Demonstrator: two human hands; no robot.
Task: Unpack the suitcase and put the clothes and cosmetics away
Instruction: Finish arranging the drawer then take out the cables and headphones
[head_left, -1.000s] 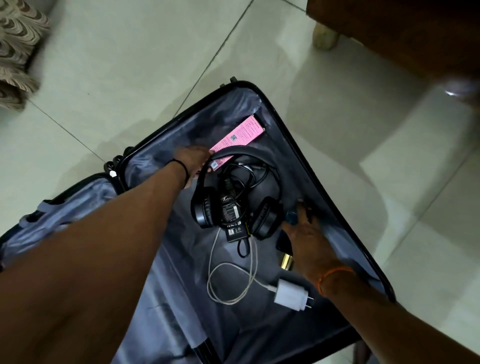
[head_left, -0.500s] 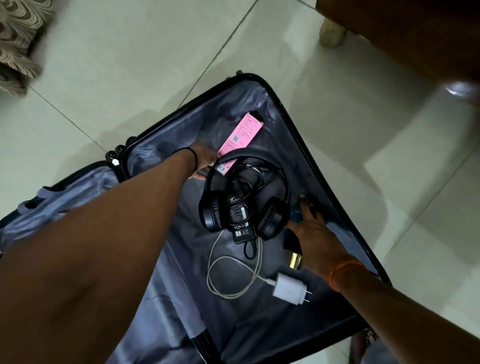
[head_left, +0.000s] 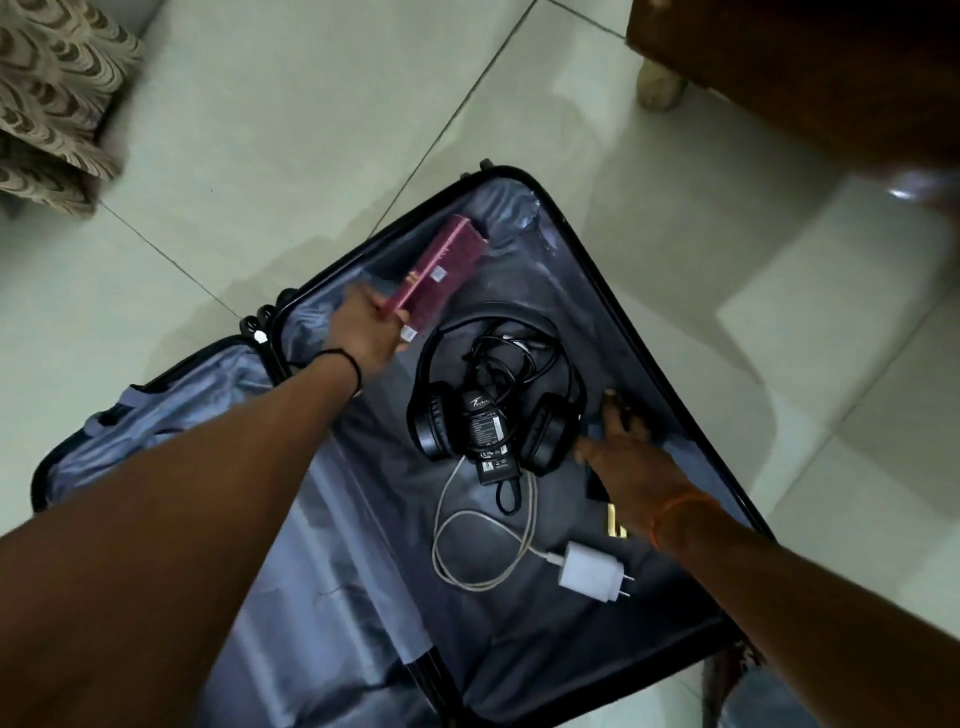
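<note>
White charger (head_left: 592, 570) and its coiled cable lie nearest in the open suitcase (head_left: 644, 312), black headphones (head_left: 493, 395) with a power brick just beyond. Right hand (head_left: 623, 457) grip: fingers on small dark items by the right wall, can't tell if holding. Left hand (head_left: 363, 332) grip pinches the pink box (head_left: 441, 270), lifted at the far corner.

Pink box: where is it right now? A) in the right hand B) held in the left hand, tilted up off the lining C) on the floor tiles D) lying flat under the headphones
B: the left hand holds the pink box by its near end, clear of the headphones; the right hand reaches beside the far earcup.
</note>
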